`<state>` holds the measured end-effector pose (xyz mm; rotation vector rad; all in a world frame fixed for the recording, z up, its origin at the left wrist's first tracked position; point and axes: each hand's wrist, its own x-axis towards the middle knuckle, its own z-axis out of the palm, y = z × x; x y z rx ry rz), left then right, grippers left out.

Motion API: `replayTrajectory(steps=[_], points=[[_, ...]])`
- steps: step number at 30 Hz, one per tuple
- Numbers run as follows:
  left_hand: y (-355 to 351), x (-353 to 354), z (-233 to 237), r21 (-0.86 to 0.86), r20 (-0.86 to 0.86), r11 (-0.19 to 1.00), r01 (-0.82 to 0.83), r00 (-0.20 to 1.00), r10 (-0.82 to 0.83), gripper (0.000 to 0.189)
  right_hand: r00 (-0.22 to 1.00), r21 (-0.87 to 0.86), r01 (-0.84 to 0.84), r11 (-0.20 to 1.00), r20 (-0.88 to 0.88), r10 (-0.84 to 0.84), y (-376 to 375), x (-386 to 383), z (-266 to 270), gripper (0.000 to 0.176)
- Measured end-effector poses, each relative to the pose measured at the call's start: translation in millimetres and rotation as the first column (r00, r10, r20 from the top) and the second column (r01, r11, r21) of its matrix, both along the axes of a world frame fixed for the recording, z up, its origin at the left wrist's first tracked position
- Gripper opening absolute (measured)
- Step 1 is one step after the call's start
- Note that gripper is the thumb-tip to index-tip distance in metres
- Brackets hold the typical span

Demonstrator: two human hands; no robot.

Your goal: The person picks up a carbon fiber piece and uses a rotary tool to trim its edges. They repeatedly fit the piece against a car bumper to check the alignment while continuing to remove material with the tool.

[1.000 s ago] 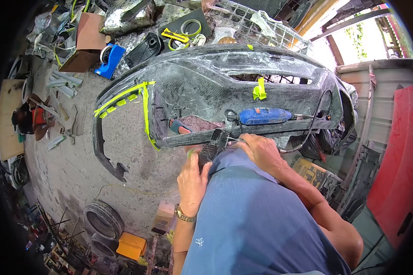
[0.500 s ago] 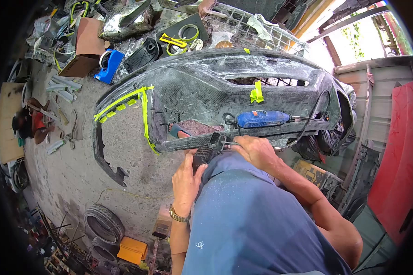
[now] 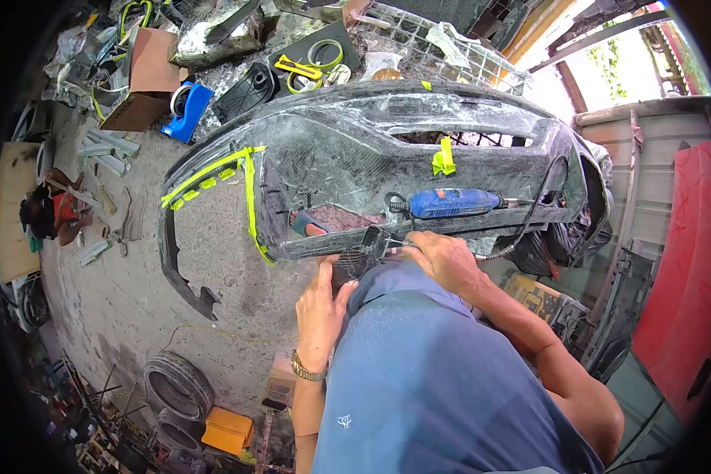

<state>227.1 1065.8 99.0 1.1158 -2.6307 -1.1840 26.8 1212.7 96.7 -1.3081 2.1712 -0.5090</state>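
Bumper [image 3: 347,150] is the one large piece here, a single dark carbon-weave car shell lying lengthwise across the concrete floor [image 3: 126,292], glossy and smeared pale in patches, with long yellow-green tape lines [image 3: 245,189] at its left end and one short tab of the same tape [image 3: 444,158] near its upper slot. Two hands work at its near lower edge. The left hand [image 3: 320,304], with one wristwatch [image 3: 306,368], has thumb and fingers pressed together on a small black mesh piece [image 3: 354,265] that sits against that edge. The right hand [image 3: 442,261], just beside it, is folded tight around the slim end of a flexible shaft [image 3: 529,221]; the tip is hidden. That shaft loops back to one blue rotary tool [image 3: 450,203] resting on the bumper's lower ledge. One foot in a blue sandal [image 3: 304,223] shows through the bumper's opening. Well apart lie two stacked tyres [image 3: 178,379], one orange box [image 3: 227,429], one blue tape dispenser [image 3: 188,107], one cardboard box [image 3: 146,75] and one red panel [image 3: 687,276].
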Motion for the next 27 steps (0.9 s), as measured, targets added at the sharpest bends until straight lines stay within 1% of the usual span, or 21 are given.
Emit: replayTrajectory(steps=[1, 2, 4, 5, 7, 8, 10, 11, 13, 14, 15, 16, 17, 18, 19, 20, 22, 23, 26, 27], points=[[-1.6, 0.9, 0.4, 0.013, 0.042, 1.000, -0.001, 0.999, 0.000, 0.054, 1.000, -0.036, 0.000, 0.999, -0.017, 0.000, -0.4, -0.4, -2.8, 0.029], [-3.4, 1.5, 0.0, 0.011, 0.041, 1.000, -0.001, 0.999, 0.000, 0.054, 1.000, -0.037, 0.000, 0.999, -0.017, -0.001, -1.8, 1.3, -0.8, 0.029], [-6.0, 2.1, -1.8, 0.073, 0.057, 0.997, -0.006, 0.998, 0.002, 0.056, 0.996, -0.015, -0.064, 0.998, 0.056, 0.064, -2.9, 6.2, 5.8, 0.027], [-7.3, 2.2, -3.2, 0.073, 0.054, 0.997, -0.005, 0.999, 0.001, 0.056, 0.997, -0.015, -0.063, 0.998, 0.054, 0.064, -2.7, 5.1, 4.8, 0.027], [-9.9, 4.0, -6.3, 0.095, 0.038, 0.995, -0.016, 0.999, 0.012, 0.056, 0.999, -0.137, 0.040, 0.990, 0.034, -0.035, -3.1, 2.3, -0.6, 0.026], [-10.4, 5.2, -8.2, 0.095, 0.040, 0.995, -0.016, 0.999, 0.012, 0.056, 0.999, -0.138, 0.040, 0.990, 0.036, -0.035, -3.4, 0.9, -2.7, 0.026], [-11.1, 6.1, -11.2, 0.093, -0.011, 0.996, -0.013, 1.000, 0.014, 0.057, 0.999, -0.116, 0.042, 0.992, 0.001, -0.043, -3.6, -2.1, -5.4, 0.026], [-11.7, 5.2, -9.7, 0.095, -0.010, 0.995, -0.011, 1.000, 0.012, 0.057, 1.000, -0.082, 0.030, 0.996, -0.002, -0.031, -5.2, -2.5, -2.5, 0.027], [-12.6, 4.0, -5.1, 0.123, 0.057, 0.992, -0.021, 0.998, 0.014, 0.058, 0.999, -0.065, 0.030, 0.997, -0.007, -0.031, -6.1, 0.3, 0.0, 0.027], [-12.3, 4.3, -6.8, 0.124, 0.058, 0.992, -0.023, 0.998, 0.016, 0.058, 1.000, -0.051, 0.027, 0.998, -0.013, -0.028, -6.8, 1.4, 0.1, 0.028], [-11.3, 5.3, -10.0, 0.097, 0.024, 0.995, -0.020, 1.000, 0.017, 0.059, 1.000, -0.050, 0.026, 0.998, -0.010, -0.026, -6.5, 3.0, -1.0, 0.028], [-10.7, 6.1, -12.3, 0.070, -0.011, 0.997, -0.017, 1.000, 0.018, 0.059, 0.999, -0.086, 0.033, 0.996, -0.014, -0.035, -5.8, 5.0, -3.1, 0.028], [-10.4, 6.8, -13.1, 0.071, -0.008, 0.997, -0.018, 1.000, 0.018, 0.059, 0.999, -0.123, 0.041, 0.992, -0.018, -0.044, -5.1, 7.0, -4.3, 0.029], [-10.2, 7.2, -13.7, 0.069, -0.025, 0.997, -0.021, 0.999, 0.023, 0.059, 0.999, -0.121, 0.041, 0.992, -0.016, -0.044, -4.8, 8.8, -3.4, 0.029], [-10.0, 7.0, -14.1, 0.067, -0.043, 0.997, -0.024, 0.999, 0.027, 0.058, 0.999, -0.085, 0.027, 0.996, -0.015, -0.028, -4.9, 10.5, -1.4, 0.029], [-10.4, 5.8, -11.2, 0.068, -0.043, 0.997, -0.025, 0.999, 0.028, 0.058, 1.000, -0.049, 0.012, 0.999, -0.014, -0.013, -4.9, 12.3, 0.8, 0.029], [-11.6, 2.4, -2.8, 0.138, 0.069, 0.990, -0.043, 0.997, 0.034, 0.060, 0.999, -0.050, -0.004, 0.999, -0.041, 0.002, -4.9, 18.2, 4.8, 0.028], [-11.2, 1.9, -2.9, 0.139, 0.069, 0.989, -0.043, 0.997, 0.034, 0.060, 0.998, -0.052, -0.020, 0.998, -0.067, 0.016, -4.9, 19.8, 5.7, 0.028], [-9.1, 2.3, -4.5, 0.151, 0.062, 0.987, -0.056, 0.997, 0.047, 0.061, 0.998, -0.069, -0.004, 0.998, -0.065, 0.000, -4.1, 19.8, 2.8, 0.027], [-7.4, 3.3, -7.0, 0.124, 0.023, 0.991, -0.052, 0.999, 0.050, 0.061, 0.998, -0.069, -0.005, 0.998, -0.065, 0.001, -4.1, 19.5, 2.9, 0.027]])
